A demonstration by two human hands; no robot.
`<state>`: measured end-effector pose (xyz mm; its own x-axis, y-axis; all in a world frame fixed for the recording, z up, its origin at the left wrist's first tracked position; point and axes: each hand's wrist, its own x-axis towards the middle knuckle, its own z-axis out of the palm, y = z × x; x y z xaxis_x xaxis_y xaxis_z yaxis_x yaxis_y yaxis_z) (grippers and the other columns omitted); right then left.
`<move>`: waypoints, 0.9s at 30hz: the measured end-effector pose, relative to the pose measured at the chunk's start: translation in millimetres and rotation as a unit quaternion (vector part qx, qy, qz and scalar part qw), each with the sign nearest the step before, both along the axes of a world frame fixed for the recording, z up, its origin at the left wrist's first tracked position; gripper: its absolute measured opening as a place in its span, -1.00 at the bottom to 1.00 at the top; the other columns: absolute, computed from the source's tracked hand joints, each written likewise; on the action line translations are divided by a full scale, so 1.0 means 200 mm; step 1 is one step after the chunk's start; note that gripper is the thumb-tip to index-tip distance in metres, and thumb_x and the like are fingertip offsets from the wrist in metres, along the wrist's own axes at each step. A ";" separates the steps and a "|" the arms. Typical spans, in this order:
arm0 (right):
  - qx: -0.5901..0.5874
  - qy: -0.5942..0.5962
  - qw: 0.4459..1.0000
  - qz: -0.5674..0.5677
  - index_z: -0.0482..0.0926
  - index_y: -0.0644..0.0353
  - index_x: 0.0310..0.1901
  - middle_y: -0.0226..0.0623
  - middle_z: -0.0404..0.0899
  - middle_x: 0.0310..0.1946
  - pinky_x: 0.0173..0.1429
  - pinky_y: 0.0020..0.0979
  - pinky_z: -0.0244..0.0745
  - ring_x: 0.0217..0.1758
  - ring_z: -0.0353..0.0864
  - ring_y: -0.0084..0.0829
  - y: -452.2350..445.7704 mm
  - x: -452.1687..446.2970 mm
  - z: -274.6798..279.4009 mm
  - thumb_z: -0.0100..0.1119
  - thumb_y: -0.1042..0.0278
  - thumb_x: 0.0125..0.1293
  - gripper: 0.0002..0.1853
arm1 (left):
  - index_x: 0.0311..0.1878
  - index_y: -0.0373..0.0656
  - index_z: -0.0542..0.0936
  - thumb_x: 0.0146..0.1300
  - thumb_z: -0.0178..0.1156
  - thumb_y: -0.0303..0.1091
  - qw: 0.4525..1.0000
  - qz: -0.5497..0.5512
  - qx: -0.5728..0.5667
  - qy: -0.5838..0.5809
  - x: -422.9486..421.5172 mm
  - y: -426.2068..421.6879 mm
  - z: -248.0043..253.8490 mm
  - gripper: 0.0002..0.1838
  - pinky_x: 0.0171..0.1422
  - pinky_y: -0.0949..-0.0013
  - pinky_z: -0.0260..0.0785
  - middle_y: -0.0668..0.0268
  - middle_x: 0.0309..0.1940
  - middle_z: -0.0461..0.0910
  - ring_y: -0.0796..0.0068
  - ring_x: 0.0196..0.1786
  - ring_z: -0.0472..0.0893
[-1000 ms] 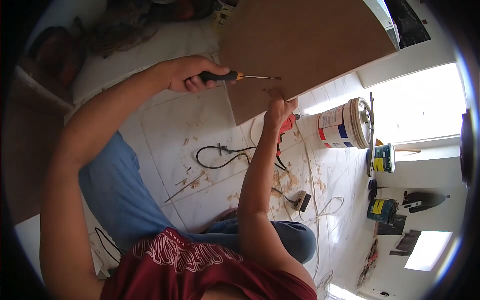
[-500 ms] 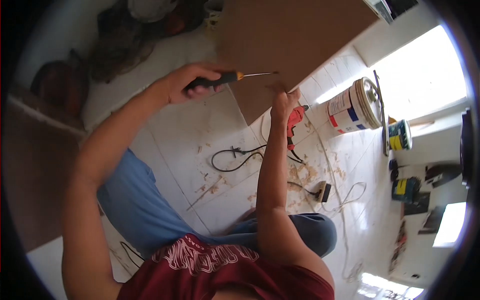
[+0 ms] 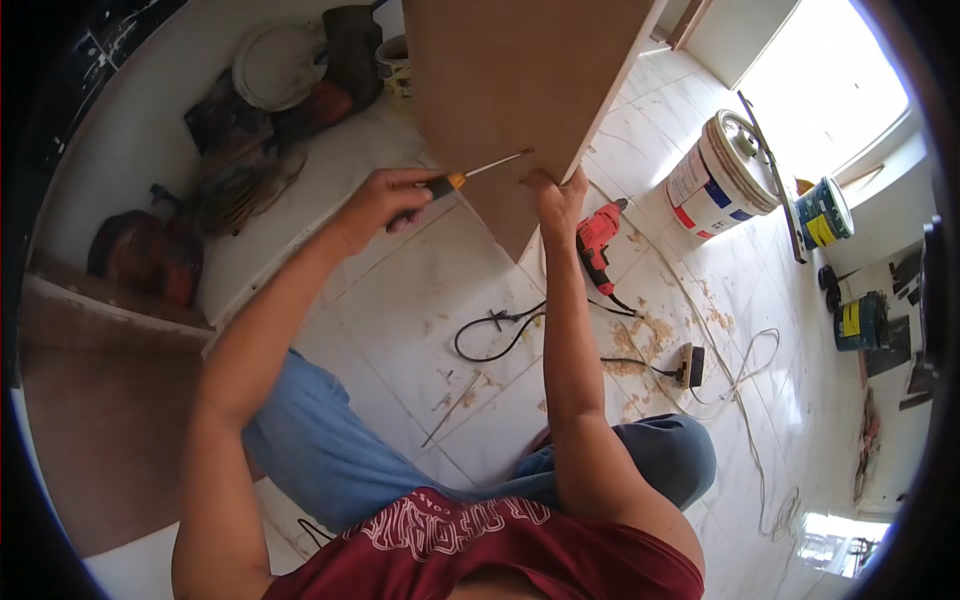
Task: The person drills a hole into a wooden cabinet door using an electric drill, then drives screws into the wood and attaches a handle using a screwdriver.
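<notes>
My left hand (image 3: 392, 208) is closed round the dark handle of a screwdriver (image 3: 458, 181) with a yellow collar. Its thin shaft points up and right, the tip in front of the face of a brown wooden panel (image 3: 520, 80); whether they touch, I cannot tell. My right hand (image 3: 558, 205) grips the right edge of that panel near its lower end, fingers partly hidden behind it. On the floor just right of my right wrist lies a red power drill (image 3: 598, 240) with a black cord.
A white bucket (image 3: 700, 185) stands at the right, with dark green tubs (image 3: 826, 215) beyond. Wood shavings (image 3: 650, 335), a black plug block (image 3: 690, 366) and a white cable (image 3: 750, 420) lie on the tiles. Clutter with a round white lid (image 3: 275, 65) sits upper left.
The panel appears turned, showing its right edge more narrowly and upright. Both hands stay on the same things, and the view has shifted, putting floor items farther right.
</notes>
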<state>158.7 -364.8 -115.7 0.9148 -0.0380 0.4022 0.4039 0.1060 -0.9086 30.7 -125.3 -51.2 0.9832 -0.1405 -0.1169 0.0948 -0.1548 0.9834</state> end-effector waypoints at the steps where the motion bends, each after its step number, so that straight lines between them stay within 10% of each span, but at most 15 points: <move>1: -0.006 0.009 1.000 0.003 0.60 0.32 -0.08 -0.30 0.65 -0.36 -0.15 -0.37 0.56 -0.28 0.63 -0.44 0.00 -0.01 0.01 0.15 0.53 0.02 -0.65 | 0.37 -0.15 0.51 0.38 0.27 -0.19 0.982 -0.021 -0.163 0.095 0.01 0.07 0.05 -0.46 -0.50 0.60 0.25 0.42 -0.44 0.53 0.72 -0.55 0.39; 2: -0.014 0.016 1.000 0.006 0.60 0.33 -0.08 -0.30 0.66 -0.36 -0.15 -0.37 0.56 -0.28 0.63 -0.44 -0.01 -0.01 0.00 0.16 0.53 0.02 -0.64 | 0.37 -0.17 0.51 0.40 0.25 -0.18 0.928 -0.043 -0.322 0.183 0.00 0.11 0.08 -0.47 -0.53 0.63 0.22 0.43 -0.44 0.51 0.75 -0.57 0.35; 8: 0.008 0.035 0.999 0.013 0.61 0.35 -0.13 -0.30 0.65 -0.40 -0.17 -0.37 0.55 -0.32 0.63 -0.45 -0.01 -0.01 0.01 0.18 0.54 -0.01 -0.67 | 0.32 -0.20 0.54 0.37 0.30 -0.13 0.950 -0.055 -0.220 0.215 0.00 0.05 0.09 -0.46 -0.52 0.60 0.26 0.44 -0.45 0.50 0.71 -0.58 0.37; 9: 0.003 0.039 0.999 0.012 0.61 0.35 -0.14 -0.31 0.65 -0.41 -0.17 -0.37 0.55 -0.33 0.63 -0.45 -0.02 0.00 0.02 0.18 0.54 -0.02 -0.68 | 0.31 -0.19 0.55 0.36 0.31 -0.15 0.997 -0.029 -0.043 0.051 0.00 0.02 0.06 -0.48 -0.48 0.55 0.32 0.44 -0.44 0.52 0.65 -0.55 0.42; 11: -0.006 0.050 0.999 0.009 0.61 0.35 -0.16 -0.31 0.64 -0.42 -0.17 -0.37 0.56 -0.33 0.63 -0.45 -0.03 0.01 0.01 0.18 0.54 -0.02 -0.69 | 0.28 -0.17 0.57 0.35 0.33 -0.17 0.910 0.028 0.313 -0.271 0.00 -0.05 -0.02 -0.50 -0.40 0.44 0.43 0.43 -0.44 0.55 0.54 -0.50 0.53; 17: 0.030 0.038 0.999 0.003 0.60 0.35 -0.20 -0.28 0.64 -0.38 -0.18 -0.38 0.56 -0.34 0.63 -0.45 0.01 -0.04 0.05 0.19 0.53 -0.02 -0.73 | 0.28 -0.10 0.58 0.37 0.29 -0.19 0.982 0.035 0.129 -0.131 0.03 -0.01 -0.08 -0.55 -0.46 0.46 0.41 0.39 -0.43 0.58 0.58 -0.52 0.52; 20: 0.039 0.020 0.999 0.013 0.59 0.35 -0.20 -0.26 0.64 -0.36 -0.20 -0.37 0.56 -0.34 0.62 -0.44 0.02 -0.06 0.04 0.18 0.54 -0.02 -0.72 | 0.33 -0.10 0.55 0.39 0.28 -0.13 0.916 -0.013 -0.311 0.252 0.04 0.13 0.00 -0.50 -0.56 0.57 0.23 0.42 -0.52 0.47 0.68 -0.62 0.35; 23: -0.027 -0.002 1.000 -0.015 0.58 0.36 -0.18 -0.29 0.63 -0.35 -0.21 -0.35 0.59 -0.34 0.63 -0.42 0.02 -0.06 0.04 0.18 0.55 -0.01 -0.71 | 0.35 -0.06 0.54 0.43 0.23 -0.12 0.911 -0.062 -0.290 0.288 -0.02 0.06 0.06 -0.52 -0.62 0.65 0.05 0.43 -0.53 0.42 0.77 -0.66 0.20; 27: -0.011 0.019 1.000 -0.006 0.57 0.36 -0.18 -0.30 0.61 -0.35 -0.18 -0.35 0.55 -0.31 0.61 -0.42 0.01 -0.08 0.07 0.18 0.55 0.00 -0.72 | 0.33 -0.07 0.56 0.42 0.24 -0.16 0.997 -0.017 0.054 0.050 0.01 0.02 0.06 -0.54 -0.59 0.60 0.16 0.41 -0.49 0.47 0.72 -0.63 0.30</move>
